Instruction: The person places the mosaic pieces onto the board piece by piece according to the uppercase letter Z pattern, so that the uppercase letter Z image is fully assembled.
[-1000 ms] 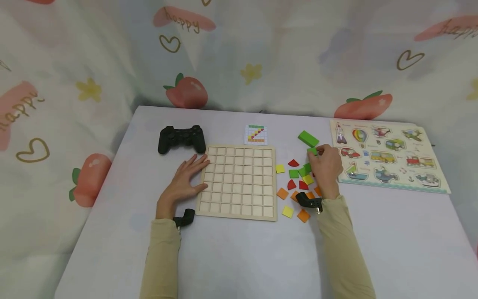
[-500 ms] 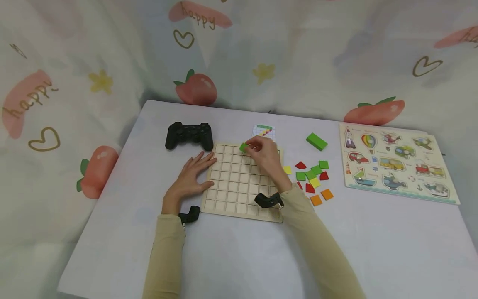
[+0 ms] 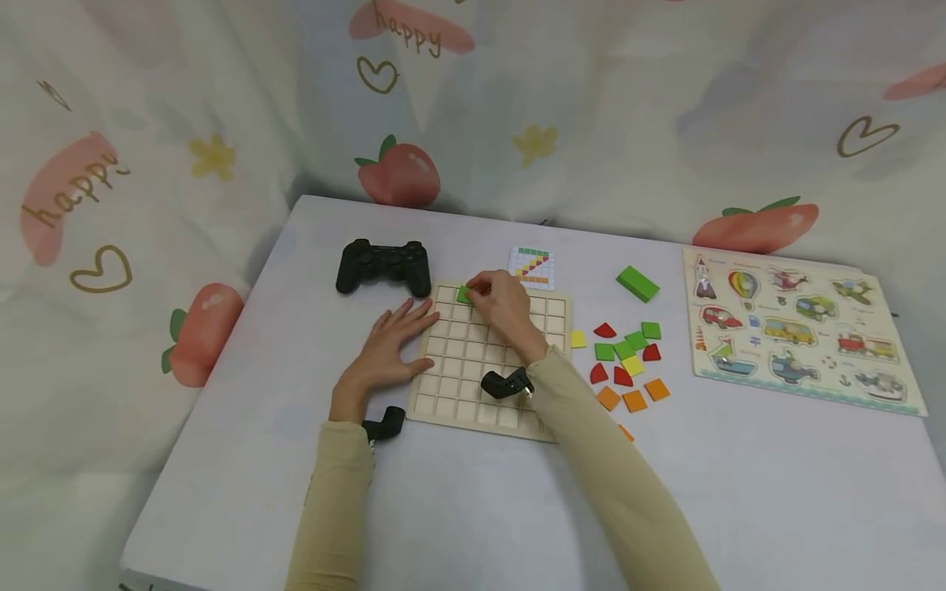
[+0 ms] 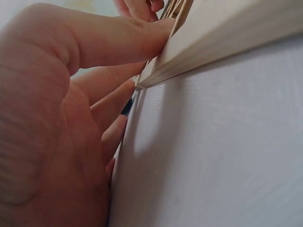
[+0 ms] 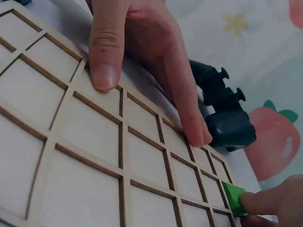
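A wooden grid board (image 3: 482,427) with square cells lies in front of me. My right hand (image 3: 502,305) pinches a small green square tile (image 3: 463,295) over the back row of cells, near the back left corner. The right wrist view shows this green tile (image 5: 233,196) tilted at the grid ribs, with fingertips (image 5: 260,202) on it. My left hand (image 3: 386,351) rests along the board's left side with fingers spread and straight. In the left wrist view, the left thumb (image 4: 156,40) touches the board's rim (image 4: 156,75).
Right of the board lie loose green (image 3: 604,352), red (image 3: 622,377), yellow (image 3: 579,339) and orange tiles (image 3: 634,400). Behind them is a green block (image 3: 638,284). A pattern card (image 3: 543,256) and black game controller (image 3: 384,267) sit behind the board. A picture puzzle (image 3: 805,328) lies far right.
My right hand has carried the green tile from the loose tiles leftward to the board's back row. The left hand stays at the board's edge. The head view has shifted slightly.
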{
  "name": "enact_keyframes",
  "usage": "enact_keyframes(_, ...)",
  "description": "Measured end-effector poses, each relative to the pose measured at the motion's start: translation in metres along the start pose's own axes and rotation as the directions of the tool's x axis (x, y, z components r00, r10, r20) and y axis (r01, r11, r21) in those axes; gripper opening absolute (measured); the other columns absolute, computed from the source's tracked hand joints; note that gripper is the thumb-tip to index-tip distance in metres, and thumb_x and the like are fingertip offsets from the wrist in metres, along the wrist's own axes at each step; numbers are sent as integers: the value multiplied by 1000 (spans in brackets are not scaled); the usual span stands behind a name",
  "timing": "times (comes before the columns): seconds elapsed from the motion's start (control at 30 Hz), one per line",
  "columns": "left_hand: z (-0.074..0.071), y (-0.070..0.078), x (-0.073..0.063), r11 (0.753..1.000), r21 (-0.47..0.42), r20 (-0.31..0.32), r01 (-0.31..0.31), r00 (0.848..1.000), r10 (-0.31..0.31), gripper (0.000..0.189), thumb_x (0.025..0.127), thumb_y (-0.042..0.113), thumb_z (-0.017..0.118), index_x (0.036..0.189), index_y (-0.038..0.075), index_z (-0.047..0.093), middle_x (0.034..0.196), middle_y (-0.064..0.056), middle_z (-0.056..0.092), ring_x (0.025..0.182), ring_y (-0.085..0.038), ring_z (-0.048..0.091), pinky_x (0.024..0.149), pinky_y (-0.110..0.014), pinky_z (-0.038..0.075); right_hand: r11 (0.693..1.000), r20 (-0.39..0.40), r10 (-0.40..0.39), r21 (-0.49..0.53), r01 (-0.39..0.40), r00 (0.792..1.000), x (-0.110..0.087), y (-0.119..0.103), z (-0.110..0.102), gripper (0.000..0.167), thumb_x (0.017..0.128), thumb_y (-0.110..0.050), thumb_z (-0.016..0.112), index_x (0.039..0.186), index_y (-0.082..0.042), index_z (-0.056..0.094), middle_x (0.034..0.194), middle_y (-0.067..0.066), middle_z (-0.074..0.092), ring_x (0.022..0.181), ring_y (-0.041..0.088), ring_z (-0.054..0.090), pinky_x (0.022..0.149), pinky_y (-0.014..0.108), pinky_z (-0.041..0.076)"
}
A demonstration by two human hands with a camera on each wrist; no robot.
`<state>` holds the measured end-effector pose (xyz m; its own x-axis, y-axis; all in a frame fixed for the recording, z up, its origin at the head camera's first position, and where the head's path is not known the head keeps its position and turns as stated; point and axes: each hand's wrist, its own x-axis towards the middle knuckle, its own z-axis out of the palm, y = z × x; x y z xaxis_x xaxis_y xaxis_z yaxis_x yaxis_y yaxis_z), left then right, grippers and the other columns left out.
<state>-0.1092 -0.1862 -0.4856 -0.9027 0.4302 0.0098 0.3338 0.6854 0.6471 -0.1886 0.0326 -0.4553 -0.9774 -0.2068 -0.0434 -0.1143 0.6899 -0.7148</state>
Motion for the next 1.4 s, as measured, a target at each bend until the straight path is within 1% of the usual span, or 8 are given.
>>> enact_keyframes(0.23, 4, 4, 3, 1000, 4, 14, -10, 1000, 9, 75, 83, 33, 70, 150, 12, 43, 161, -4, 27, 151, -27, 13, 120, -51, 6, 999, 23, 29, -44, -28, 999, 2, 6, 0, 14, 91, -22, 71, 99, -12, 77, 91, 3, 71, 82, 19, 63, 67, 36, 49)
enact_keyframes(0.4, 4, 3, 1, 1000, 18, 1, 1, 1000, -1, 76, 82, 33, 72, 150, 12, 44, 161, -3, 28, 151, -27, 13, 120, -51, 7, 999, -4, -13, -43, 13, 1000, -2, 6, -6, 18, 90, -23, 72, 101, -11, 76, 93, 3, 70, 83, 19, 64, 66, 35, 51)
enact_keyframes(0.6, 4, 4, -2, 1000, -3, -6, 14, 1000, -14, 77, 81, 33, 74, 149, 12, 45, 161, -3, 28, 151, -26, 13, 120, -51, 6, 996, -21, -64, -68, 62, 998, -30, 32, -64, 21, 93, -18, 66, 106, -4, 74, 100, 11, 67, 89, 27, 64, 71, 39, 52)
enact_keyframes(0.73, 2, 6, -2, 1000, -11, -15, 14, 1000, -14, 76, 81, 31, 74, 148, 11, 45, 161, -4, 28, 151, -27, 13, 120, -52, 6, 984, 72, -20, -173, 32, 997, -58, 71, -104, 20, 91, -13, 67, 106, -1, 74, 96, 13, 65, 85, 27, 60, 69, 37, 49)
enact_keyframes(0.93, 2, 5, -3, 999, 0, 1, 37, 999, -37, 77, 81, 31, 75, 149, 13, 45, 161, -2, 28, 151, -26, 12, 120, -50, 3, 975, 208, -48, -203, 91, 977, -84, 107, -116, 32, 88, -17, 75, 115, 0, 72, 97, 13, 58, 75, 22, 50, 63, 30, 41)
enact_keyframes(1.17, 7, 7, -3, 999, -5, 6, 39, 999, -39, 77, 81, 33, 75, 149, 13, 45, 161, -2, 28, 151, -26, 11, 120, -52, 2, 964, 142, -29, -258, 65, 989, -97, 118, -125, 27, 86, -22, 78, 103, -3, 71, 98, 12, 57, 78, 24, 52, 67, 36, 45)
enact_keyframes(1.3, 9, 12, 1, 1000, -13, -4, 13, 1000, -13, 75, 82, 34, 75, 148, 13, 46, 160, -3, 30, 151, -29, 11, 118, -56, 0, 945, 79, 10, -326, 16, 997, -108, 121, -139, 27, 87, -20, 76, 105, -2, 67, 102, 15, 56, 80, 27, 55, 68, 41, 48)
enact_keyframes(1.4, 10, 14, 3, 1000, -11, -9, 11, 1000, -12, 75, 82, 34, 75, 148, 14, 47, 160, -3, 30, 151, -29, 11, 118, -56, 0, 951, 93, 1, -307, 28, 996, -119, 121, -144, 29, 86, -21, 77, 106, -3, 69, 101, 14, 55, 80, 26, 53, 66, 38, 46)
